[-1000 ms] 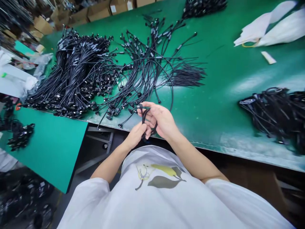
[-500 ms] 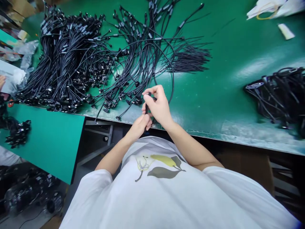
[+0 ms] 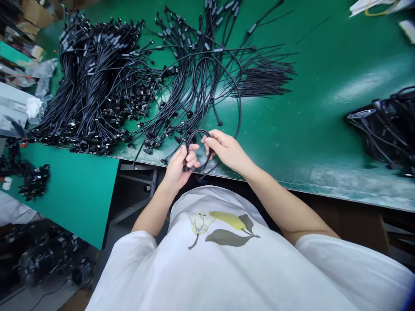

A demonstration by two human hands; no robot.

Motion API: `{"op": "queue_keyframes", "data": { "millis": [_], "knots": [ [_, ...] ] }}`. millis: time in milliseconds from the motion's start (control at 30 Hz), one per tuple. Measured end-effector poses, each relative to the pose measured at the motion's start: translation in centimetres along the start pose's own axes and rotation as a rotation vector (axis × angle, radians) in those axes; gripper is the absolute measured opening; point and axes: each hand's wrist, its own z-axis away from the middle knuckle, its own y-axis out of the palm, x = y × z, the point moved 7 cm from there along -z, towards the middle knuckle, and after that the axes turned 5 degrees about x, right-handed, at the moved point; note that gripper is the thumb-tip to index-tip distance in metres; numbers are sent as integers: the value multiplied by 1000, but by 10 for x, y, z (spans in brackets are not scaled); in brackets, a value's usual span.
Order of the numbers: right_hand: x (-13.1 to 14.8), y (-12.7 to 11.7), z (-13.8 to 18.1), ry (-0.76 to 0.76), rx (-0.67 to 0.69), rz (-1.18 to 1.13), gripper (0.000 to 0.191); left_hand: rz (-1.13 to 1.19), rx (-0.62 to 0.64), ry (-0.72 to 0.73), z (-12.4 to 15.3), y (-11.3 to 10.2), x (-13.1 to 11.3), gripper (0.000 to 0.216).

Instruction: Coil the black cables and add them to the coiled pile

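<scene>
Together, the left hand (image 3: pixel 177 167) and the right hand (image 3: pixel 226 149) hold a black cable (image 3: pixel 198 131) bent into a narrow loop, just in from the front edge (image 3: pixel 292 185) of the green bench (image 3: pixel 324 65). The left hand is curled, its fingers wrapped round the lower part of the loop, while the right hand's fingers lie nearly straight and close together, pressed against the loop's right side. The two hands are just apart.

Directly beyond them, a loose fan of black cables (image 3: pixel 201 73) spreads up the bench and runs into a dense heap of cables (image 3: pixel 97 82) on the left. A tangled cable bundle (image 3: pixel 384 129) lies at the right of the view, with a wide stretch of green surface between it and the fan.

Cardboard cartons (image 3: pixel 37 13) are stacked beyond the top left corner of the bench. White bags (image 3: pixel 378 6) are cut off at the top right, and their contents cannot be seen. Down on the floor (image 3: pixel 55 293) at lower left, clear plastic bags (image 3: pixel 48 259) appear to hold dark cables, while a teal side bench (image 3: pixel 71 198) carries a small pile of cables (image 3: pixel 34 181)
</scene>
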Motion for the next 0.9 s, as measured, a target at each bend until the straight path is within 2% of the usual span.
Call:
{"op": "queue_keyframes", "data": {
  "millis": [67, 167, 267, 333, 433, 500, 633, 800, 900],
  "knots": [
    [1, -2, 5, -34, -126, -22, 27, -69, 43, -25, -1, 5, 8, 39],
    [3, 5, 10, -74, -248, -272, 33, -199, 49, -9, -1, 9, 21, 48],
    [4, 22, 8, 5, -176, -535, 44, -348, 41, 53, -2, 7, 27, 53],
    [5, 27, 8, 36, -152, -592, 46, -515, 67, 70, -1, 3, 29, 55],
    [9, 21, 8, -42, -214, -601, 46, -709, 194, 10, 1, 1, 37, 59],
    [12, 19, 9, -109, -215, -558, 41, -729, 273, -37, 4, 2, 42, 61],
    [18, 14, 10, -175, -221, -413, 40, -568, 241, -49, 10, 7, 40, 51],
    [21, 6, 4, -104, -167, -442, 44, -60, 307, -359, 24, 34, 55, 45],
    [19, 3, 0, -58, -137, -514, 45, 81, 299, -410, 28, 43, 53, 40]
  ]
}}
